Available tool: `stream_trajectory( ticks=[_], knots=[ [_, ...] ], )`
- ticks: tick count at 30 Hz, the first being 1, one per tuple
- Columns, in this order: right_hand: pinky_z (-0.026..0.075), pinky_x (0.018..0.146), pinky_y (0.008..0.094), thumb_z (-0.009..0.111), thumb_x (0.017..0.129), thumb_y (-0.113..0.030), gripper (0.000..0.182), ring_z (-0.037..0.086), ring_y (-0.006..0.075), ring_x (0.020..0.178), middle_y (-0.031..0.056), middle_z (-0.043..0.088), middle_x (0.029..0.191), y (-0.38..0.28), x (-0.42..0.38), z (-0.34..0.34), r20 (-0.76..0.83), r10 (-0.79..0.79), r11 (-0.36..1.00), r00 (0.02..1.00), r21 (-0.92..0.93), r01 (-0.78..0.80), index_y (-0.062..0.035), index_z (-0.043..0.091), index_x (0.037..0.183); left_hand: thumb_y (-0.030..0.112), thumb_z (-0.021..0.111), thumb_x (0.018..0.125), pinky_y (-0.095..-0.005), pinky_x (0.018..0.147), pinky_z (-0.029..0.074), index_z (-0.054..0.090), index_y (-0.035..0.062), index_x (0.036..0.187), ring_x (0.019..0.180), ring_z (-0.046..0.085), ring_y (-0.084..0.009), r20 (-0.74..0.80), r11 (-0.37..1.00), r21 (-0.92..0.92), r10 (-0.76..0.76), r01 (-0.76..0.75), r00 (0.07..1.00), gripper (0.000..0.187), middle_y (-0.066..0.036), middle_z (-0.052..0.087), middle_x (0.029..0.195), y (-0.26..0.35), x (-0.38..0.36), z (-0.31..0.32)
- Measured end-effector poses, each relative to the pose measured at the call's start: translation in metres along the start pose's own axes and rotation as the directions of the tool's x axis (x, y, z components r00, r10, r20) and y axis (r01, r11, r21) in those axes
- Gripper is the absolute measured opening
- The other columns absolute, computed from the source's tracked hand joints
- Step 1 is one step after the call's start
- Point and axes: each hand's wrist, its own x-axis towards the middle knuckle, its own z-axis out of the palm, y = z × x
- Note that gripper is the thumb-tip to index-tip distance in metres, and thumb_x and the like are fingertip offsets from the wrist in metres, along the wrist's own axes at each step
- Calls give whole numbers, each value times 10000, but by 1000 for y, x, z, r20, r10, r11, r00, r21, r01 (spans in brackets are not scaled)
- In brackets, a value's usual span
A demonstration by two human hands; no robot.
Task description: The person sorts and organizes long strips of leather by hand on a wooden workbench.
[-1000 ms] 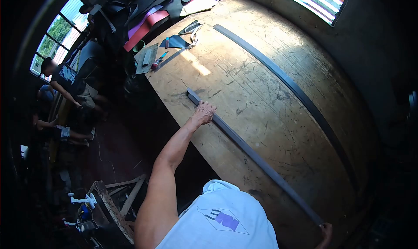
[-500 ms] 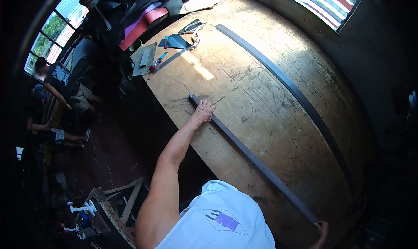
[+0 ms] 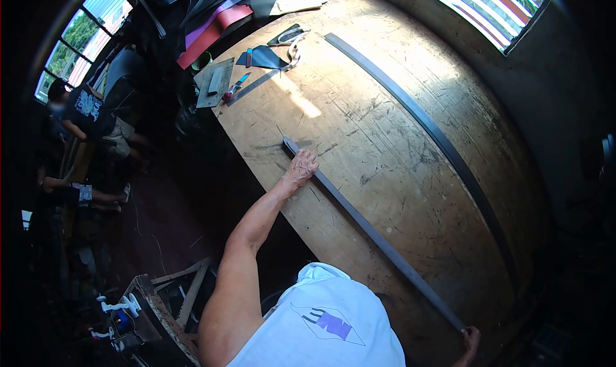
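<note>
A long, dark strap (image 3: 385, 245), which looks like leather, runs diagonally over the wooden table (image 3: 359, 142). My left hand (image 3: 303, 166) closes over it a short way from its far, narrowed end. At the strap's near end, my right hand (image 3: 471, 339) pinches the tip between thumb and fingers, low at the right of the view. Part of that hand is in shadow. A second long, dark strap (image 3: 431, 129) lies further across the table, roughly alongside and apart from both hands.
At the table's far left lie a red-handled cutter (image 3: 235, 87), a metal ruler (image 3: 255, 88), a board (image 3: 214, 82) and dark scraps (image 3: 266, 57). Coloured sheets (image 3: 218, 33) are piled beyond. Other people (image 3: 96, 113) sit at the left, away from the table. A wooden frame (image 3: 192, 290) stands lower left.
The view has shifted slightly, so most things appear a little to the right. Both hands keep their hold on the strap, which stays in nearly the same place.
</note>
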Motion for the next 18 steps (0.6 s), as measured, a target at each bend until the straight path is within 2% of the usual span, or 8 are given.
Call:
stream_trajectory(
  ticks=[4, 7, 10, 18],
  knots=[
    [514, 746, 423, 753, 772, -103, 214, 690, 354, 844, 213, 701, 873, 1, 2, 4, 4, 7, 1000, 1000, -10, -7, 33, 691, 925, 127, 590, 761, -401, 922, 415, 669, 79, 875, 1019, 577, -277, 2, 1000, -4, -1, 1, 1000, 147, -118, 604, 933, -1, 0, -3],
    [516, 744, 420, 757, 769, -98, 204, 692, 343, 841, 206, 703, 872, 5, 4, 7, -2, 26, 1000, 1000, -9, -26, 29, 692, 915, 150, 572, 783, -396, 899, 420, 675, 90, 864, 998, 581, -264, -70, 1000, 5, 14, -14, 997, 145, -110, 601, 909, -4, -2, 1],
    [517, 742, 418, 760, 768, -101, 201, 691, 336, 827, 201, 703, 869, 5, 4, 9, -3, 6, 1000, 1000, -25, -6, 26, 693, 909, 162, 571, 787, -394, 891, 422, 673, 94, 864, 990, 580, -262, 20, 999, -37, -6, 6, 1000, 145, -106, 597, 909, -7, -2, 6],
    [513, 738, 417, 759, 772, -104, 204, 685, 328, 802, 198, 704, 859, -4, 2, 11, 8, 6, 1000, 1000, -16, -6, 31, 694, 911, 161, 559, 795, -414, 883, 437, 675, 101, 828, 1000, 578, -263, 13, 999, -30, -10, 11, 1000, 135, -99, 610, 948, -21, -4, 17]
  ],
)
